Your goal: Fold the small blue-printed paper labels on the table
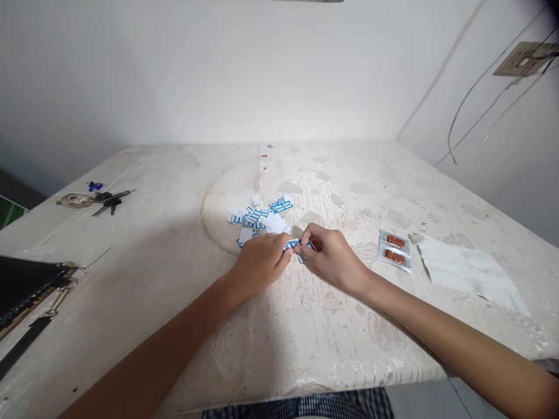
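Between both hands, just above the table, is a small white paper piece printed with blue rectangles. My left hand pinches its left end between thumb and fingers. Fingertips of my right hand are closed on the right end of the same piece. Beyond my left hand lies a loose pile of torn paper pieces, some with blue outlined print and some plain white. The pile's near edge is partly hidden by my left hand.
Keys and a crumpled blue wrapper lie at the left on the plastic-covered table. A black bag sits at the left edge. To the right are a blister pack and a white cloth. Cables hang from a wall socket.
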The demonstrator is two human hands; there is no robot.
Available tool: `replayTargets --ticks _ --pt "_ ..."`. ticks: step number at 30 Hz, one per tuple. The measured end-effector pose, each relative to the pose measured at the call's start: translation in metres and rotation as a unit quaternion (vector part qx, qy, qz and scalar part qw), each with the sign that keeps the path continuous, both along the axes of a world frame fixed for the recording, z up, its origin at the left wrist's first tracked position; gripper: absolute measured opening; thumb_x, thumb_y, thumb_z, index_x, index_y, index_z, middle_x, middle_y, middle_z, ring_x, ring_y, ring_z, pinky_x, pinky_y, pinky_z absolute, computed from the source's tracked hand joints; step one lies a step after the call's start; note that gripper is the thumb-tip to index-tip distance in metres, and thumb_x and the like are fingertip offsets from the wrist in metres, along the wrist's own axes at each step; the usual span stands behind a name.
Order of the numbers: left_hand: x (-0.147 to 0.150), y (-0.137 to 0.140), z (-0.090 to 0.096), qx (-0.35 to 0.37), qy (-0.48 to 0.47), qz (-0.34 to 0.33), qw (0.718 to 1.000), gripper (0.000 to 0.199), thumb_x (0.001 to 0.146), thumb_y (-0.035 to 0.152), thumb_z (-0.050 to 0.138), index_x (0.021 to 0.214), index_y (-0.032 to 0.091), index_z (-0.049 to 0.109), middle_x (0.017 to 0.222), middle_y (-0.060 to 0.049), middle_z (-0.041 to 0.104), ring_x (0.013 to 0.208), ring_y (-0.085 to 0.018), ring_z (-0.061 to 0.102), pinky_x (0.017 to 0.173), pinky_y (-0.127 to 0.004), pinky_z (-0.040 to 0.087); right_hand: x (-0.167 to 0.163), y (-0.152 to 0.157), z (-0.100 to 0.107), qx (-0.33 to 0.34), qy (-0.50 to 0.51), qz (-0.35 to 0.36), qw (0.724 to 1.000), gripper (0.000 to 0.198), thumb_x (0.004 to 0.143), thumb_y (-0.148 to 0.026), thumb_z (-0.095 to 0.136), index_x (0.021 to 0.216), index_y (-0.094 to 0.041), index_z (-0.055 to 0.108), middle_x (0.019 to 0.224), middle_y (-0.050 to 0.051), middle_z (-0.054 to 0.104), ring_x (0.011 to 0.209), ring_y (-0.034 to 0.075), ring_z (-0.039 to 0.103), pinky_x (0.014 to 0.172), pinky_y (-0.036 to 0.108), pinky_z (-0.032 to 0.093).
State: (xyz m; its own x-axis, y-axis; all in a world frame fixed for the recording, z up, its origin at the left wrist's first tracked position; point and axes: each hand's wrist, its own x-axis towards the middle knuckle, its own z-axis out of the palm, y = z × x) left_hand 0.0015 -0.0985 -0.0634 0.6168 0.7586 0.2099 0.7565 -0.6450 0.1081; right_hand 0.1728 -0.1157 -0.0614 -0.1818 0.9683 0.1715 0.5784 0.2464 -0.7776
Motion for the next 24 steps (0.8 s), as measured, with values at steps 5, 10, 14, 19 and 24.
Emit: replayTargets --ticks 5,10,14,19,24 --pt "0.000 0.003 0.000 -0.024 -0.013 0.013 1.000 0.020 0.088 0.025 0.035 0.097 0.018 0.051 0.077 -0.002 0.060 0.072 -0.016 0.054 0.058 -0.027 0.032 0.018 0.004 0.017 -0.071 0.032 0.040 0.996 0.010 0.074 -0.018 0.051 0.082 -0.019 0.058 0.061 -0.001 0.055 0.051 0.010 0.047 0.048 0.024 0.033" --pt "0.001 0.003 0.002 -0.065 -0.032 0.053 0.996 0.021 0.086 0.030 0.038 0.096 0.021 0.054 0.065 0.002 0.056 0.059 -0.013 0.051 0.051 -0.024 0.026 0.028 0.002 0.037 -0.130 0.138 0.041 0.981 0.012 0.075 -0.019 0.053 0.086 -0.017 0.058 0.067 0.003 0.060 0.060 0.014 0.057 0.056 0.027 0.043" --pt "0.002 0.002 0.004 -0.080 -0.048 0.054 0.994 0.022 0.086 0.032 0.039 0.091 0.020 0.056 0.063 0.001 0.056 0.059 -0.012 0.050 0.050 -0.023 0.025 0.019 0.000 0.029 -0.176 0.175 0.053 0.967 0.011 0.074 -0.027 0.058 0.072 -0.017 0.054 0.064 0.002 0.058 0.058 0.013 0.054 0.051 0.026 0.040" --pt "0.000 0.002 0.007 -0.094 -0.050 0.043 0.993 0.025 0.086 0.029 0.038 0.103 0.023 0.056 0.067 0.001 0.058 0.065 -0.014 0.053 0.054 -0.024 0.031 0.010 0.002 0.009 -0.167 0.195 0.000 0.966 0.025 0.068 -0.035 0.065 0.063 -0.017 0.048 0.051 -0.004 0.043 0.046 0.007 0.037 0.042 0.022 0.027" --pt "-0.001 0.000 0.009 -0.093 -0.052 0.021 0.994 0.029 0.082 0.024 0.039 0.108 0.022 0.053 0.070 0.001 0.058 0.064 -0.014 0.051 0.055 -0.025 0.032 0.007 0.004 -0.002 -0.150 0.173 -0.006 0.973 0.028 0.069 -0.039 0.063 0.065 -0.017 0.048 0.054 -0.003 0.045 0.048 0.007 0.037 0.043 0.022 0.026"
